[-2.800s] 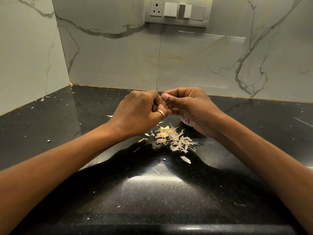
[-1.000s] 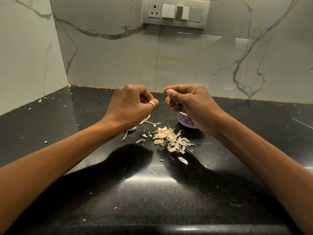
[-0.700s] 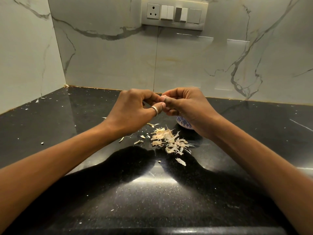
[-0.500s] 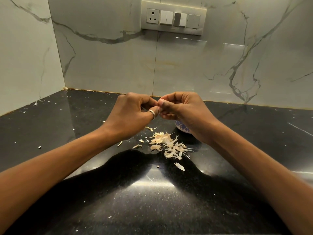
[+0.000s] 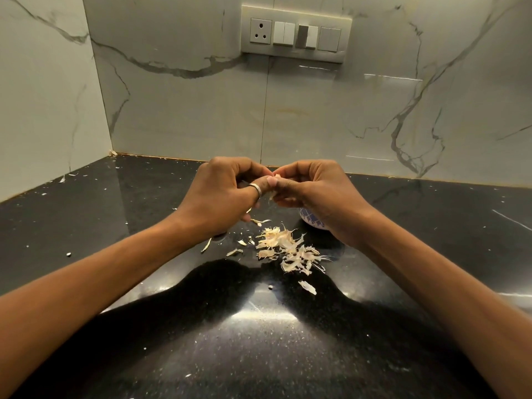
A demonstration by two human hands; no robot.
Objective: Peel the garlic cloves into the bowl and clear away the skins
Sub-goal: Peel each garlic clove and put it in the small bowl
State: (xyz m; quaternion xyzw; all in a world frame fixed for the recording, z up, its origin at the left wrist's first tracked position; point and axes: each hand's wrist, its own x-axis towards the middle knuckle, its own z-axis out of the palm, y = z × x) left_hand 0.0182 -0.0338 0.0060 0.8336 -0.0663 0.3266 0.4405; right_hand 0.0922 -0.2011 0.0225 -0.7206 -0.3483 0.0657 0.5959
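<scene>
left hand (image 5: 221, 194): raised above the counter, fingers curled in tight, thumb and fingertips pinching the garlic clove; metal ring (image 5: 256, 189) on the thumb
right hand (image 5: 313, 191): same height, fingers curled, thumb and forefinger pinching the clove from the other side; the 2 hands touch at the thumbs
garlic clove (image 5: 277, 176): tiny pale bit showing between the 2 sets of fingertips, mostly hidden; cannot tell how much skin is on it
loose strip (image 5: 270, 197): thin pale shred hanging down under the thumbs, just below the clove
bowl (image 5: 312, 220): small, white with blue pattern, on the counter under and behind the right wrist; only part of the side shows, contents hidden
skins (image 5: 288, 249): loose pale pile on the counter, below the hands, just left of the bowl and nearer the person
stray flakes: 1 bigger flake (image 5: 307, 287) nearer the person than the pile, a few small ones (image 5: 234, 251) to the pile's left
counter (image 5: 129, 214): black, glossy, speckled, white crumbs scattered on the left part; shadows of both arms fall on it
wall (image 5: 187, 110): white marble-look tiles with grey veins, meets at a corner on the left
switch panel (image 5: 296, 34): on the back wall above the hands, 1 socket and several switches
</scene>
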